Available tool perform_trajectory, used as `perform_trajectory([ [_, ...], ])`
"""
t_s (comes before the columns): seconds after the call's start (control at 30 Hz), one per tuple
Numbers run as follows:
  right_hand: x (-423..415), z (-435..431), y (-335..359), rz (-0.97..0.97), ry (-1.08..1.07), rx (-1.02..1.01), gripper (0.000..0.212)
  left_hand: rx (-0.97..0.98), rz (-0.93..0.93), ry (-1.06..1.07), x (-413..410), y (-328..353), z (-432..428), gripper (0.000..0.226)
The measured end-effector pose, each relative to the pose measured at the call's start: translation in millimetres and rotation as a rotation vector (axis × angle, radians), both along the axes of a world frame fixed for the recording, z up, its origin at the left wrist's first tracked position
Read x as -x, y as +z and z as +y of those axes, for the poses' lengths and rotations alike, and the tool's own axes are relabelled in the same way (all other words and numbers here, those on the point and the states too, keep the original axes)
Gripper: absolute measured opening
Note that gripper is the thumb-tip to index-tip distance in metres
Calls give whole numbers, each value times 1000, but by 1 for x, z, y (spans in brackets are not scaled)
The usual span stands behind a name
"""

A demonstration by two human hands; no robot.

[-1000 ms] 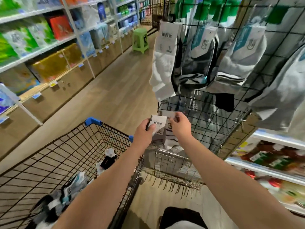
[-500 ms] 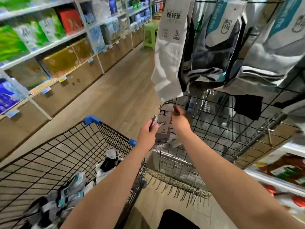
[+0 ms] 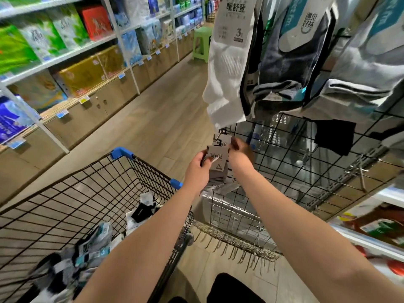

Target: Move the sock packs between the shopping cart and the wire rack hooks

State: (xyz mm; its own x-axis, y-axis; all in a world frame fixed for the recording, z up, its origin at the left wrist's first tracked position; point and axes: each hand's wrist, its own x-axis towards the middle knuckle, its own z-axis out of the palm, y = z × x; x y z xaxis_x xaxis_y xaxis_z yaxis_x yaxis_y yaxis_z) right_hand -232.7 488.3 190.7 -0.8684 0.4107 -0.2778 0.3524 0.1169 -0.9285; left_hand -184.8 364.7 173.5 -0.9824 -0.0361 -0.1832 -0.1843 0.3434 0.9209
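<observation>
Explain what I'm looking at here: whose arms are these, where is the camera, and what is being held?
The single view comes from a wide-angle camera worn on a person's head, looking forward and down, so the two bare arms are that person's own. The left hand grips a pack of grey socks by its card label. The right hand pinches the top of the pack near a metal hook on a black wire rack. More socks hang above, among them white socks. Below left stands a wire cart with sock packs inside. Store shelves line the aisle.
</observation>
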Motion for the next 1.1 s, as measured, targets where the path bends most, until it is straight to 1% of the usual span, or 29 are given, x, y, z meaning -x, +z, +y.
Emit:
perform_trajectory([
  [0.07,-12,-2,-1,41,0,26,27,-8,5,-8,-2,1,0,27],
  [0.17,-40,-1,-3,94,0,29,10,-15,24,-18,-5,5,0,27],
  [0.27,-64,2,2,72,70,74,19,1,23,-40,-6,6,1,34],
  [0.33,-70,4,2,96,183,2,23,-9,13,-32,-7,5,2,40],
  [0.37,-71,5,2,107,207,-39,24,-30,10,-31,-7,5,2,38],
  [0.5,-69,7,0,141,133,-88,26,-83,2,-33,-1,0,7,31],
  [0.67,-59,4,-1,143,51,-37,32,-142,61,45,12,-6,12,23],
  [0.93,-22,-13,-11,226,-27,-70,22,-182,122,122,39,-12,6,23],
  [1.03,-14,-19,-17,216,-82,-47,23,-208,149,116,53,-17,6,14],
  [1.1,-9,-20,-19,175,-116,-4,24,-223,148,129,61,-20,8,14],
])
